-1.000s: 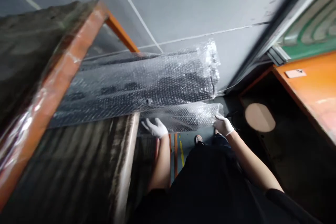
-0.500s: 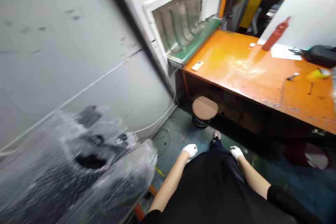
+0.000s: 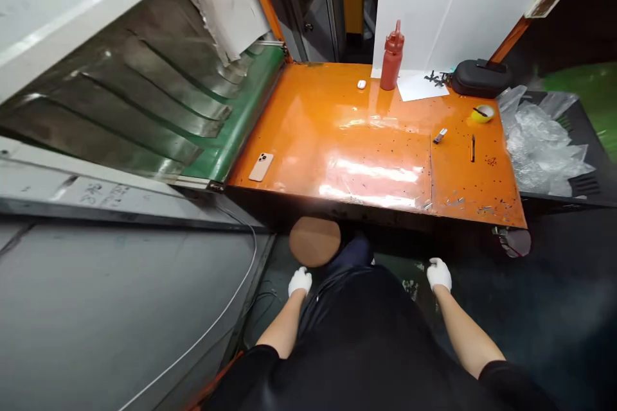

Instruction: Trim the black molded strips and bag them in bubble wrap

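My left hand (image 3: 300, 280), in a white glove, hangs low beside my body, just below the round brown seat of a stool (image 3: 315, 242). Its fingers are loosely curled and nothing shows in them. On the other side, my right hand (image 3: 439, 274), gloved in white too, is held out over the dark floor, below the front edge of the orange table (image 3: 308, 122). Its fingers are curled inward with no object visible. Neither hand touches the table.
On the table are a phone (image 3: 261, 167), a red bottle (image 3: 392, 58), a black case (image 3: 481, 78), a yellow tape roll (image 3: 482, 113) and a cutter knife (image 3: 473, 148). A green conveyor belt (image 3: 216, 153) adjoins at left. A dark crate (image 3: 590, 117) holds clear plastic at right.
My view has swung right and come closer to the table. The wrapped plastic at lower left has left the view, and the crate has come in. Both hands still hang at my sides.
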### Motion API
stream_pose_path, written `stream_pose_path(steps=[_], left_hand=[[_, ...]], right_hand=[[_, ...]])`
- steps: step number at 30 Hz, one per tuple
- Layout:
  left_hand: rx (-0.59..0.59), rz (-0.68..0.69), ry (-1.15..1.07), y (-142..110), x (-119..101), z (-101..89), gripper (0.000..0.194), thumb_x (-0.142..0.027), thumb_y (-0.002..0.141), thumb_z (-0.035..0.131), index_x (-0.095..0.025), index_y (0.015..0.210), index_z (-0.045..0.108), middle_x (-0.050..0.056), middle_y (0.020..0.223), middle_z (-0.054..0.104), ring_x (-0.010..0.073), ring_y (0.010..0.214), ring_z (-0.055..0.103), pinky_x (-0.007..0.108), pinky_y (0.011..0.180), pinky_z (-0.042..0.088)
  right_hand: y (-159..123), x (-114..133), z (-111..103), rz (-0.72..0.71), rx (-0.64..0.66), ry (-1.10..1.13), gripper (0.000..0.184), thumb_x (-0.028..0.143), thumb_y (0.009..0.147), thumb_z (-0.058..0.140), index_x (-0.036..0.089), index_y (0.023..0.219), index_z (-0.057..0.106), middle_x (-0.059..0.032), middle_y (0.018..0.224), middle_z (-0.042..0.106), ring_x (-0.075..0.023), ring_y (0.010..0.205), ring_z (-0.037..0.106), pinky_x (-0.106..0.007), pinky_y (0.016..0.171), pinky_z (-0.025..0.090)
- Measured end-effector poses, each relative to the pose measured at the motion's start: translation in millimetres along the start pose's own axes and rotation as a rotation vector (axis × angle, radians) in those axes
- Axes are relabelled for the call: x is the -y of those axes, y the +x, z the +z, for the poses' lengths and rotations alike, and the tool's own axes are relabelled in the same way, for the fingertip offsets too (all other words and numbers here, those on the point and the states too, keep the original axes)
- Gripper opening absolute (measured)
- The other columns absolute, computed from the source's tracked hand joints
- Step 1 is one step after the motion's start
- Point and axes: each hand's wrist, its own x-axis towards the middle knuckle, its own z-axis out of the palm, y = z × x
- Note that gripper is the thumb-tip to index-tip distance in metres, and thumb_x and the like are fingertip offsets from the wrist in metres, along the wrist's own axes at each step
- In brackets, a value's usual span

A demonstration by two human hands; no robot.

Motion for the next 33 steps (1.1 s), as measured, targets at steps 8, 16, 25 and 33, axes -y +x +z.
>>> stream_pose_path(steps=[8,16,25,33], left_hand=[[-0.244,-0.036,0.046,174.1,-45.8,-55.4,0.055,-0.021,0.106,0.032,0.005,0.152,0.046,0.028,0.163,0.042,0.0354,0.156,0.034,0.05,0.13,0.025],[-0.14,0.105,0.082,363.2,-71.8,-131.7,0.063,-0.028,0.103,0.037,0.003,0.158,0.042,0.026,0.17,0.034,0.0335,0.161,0.028,0.05,0.133,0.018],[-0.096,0.183,0.152,416.7,-49.3,-142.6,0.077,-0.036,0.099,0.036,-0.013,0.17,0.018,0.023,0.176,0.023,0.0355,0.165,0.018,0.051,0.136,0.015],[-0.223,0.256,0.064,419.3,-31.3,-132.5,0.096,-0.037,0.089,0.047,-0.062,0.163,-0.009,-0.025,0.172,-0.002,0.0305,0.161,0.023,0.052,0.136,0.022]], right_hand=[[107.8,137.4,49.7,-0.206,-0.104,-0.12,0.038,0.018,0.079,0.049,0.016,0.109,0.073,-0.0168,0.121,0.068,-0.0319,0.121,0.059,-0.047,0.114,0.041],[177.6,241.8,54.2,-0.141,-0.258,-0.094,0.062,0.028,0.091,0.042,0.01,0.15,0.052,-0.0188,0.163,0.045,-0.0284,0.155,0.031,-0.051,0.132,0.019],[311.0,217.9,-90.1,0.496,-0.563,-0.144,0.069,0.021,0.093,0.042,0.0,0.159,0.039,-0.0328,0.162,0.037,-0.0315,0.14,0.036,-0.049,0.11,0.03],[451.6,192.9,-136.1,0.635,-0.737,-0.215,0.061,0.048,0.105,0.052,0.016,0.157,0.052,-0.0323,0.156,0.04,-0.0386,0.133,0.03,-0.054,0.09,0.02]])
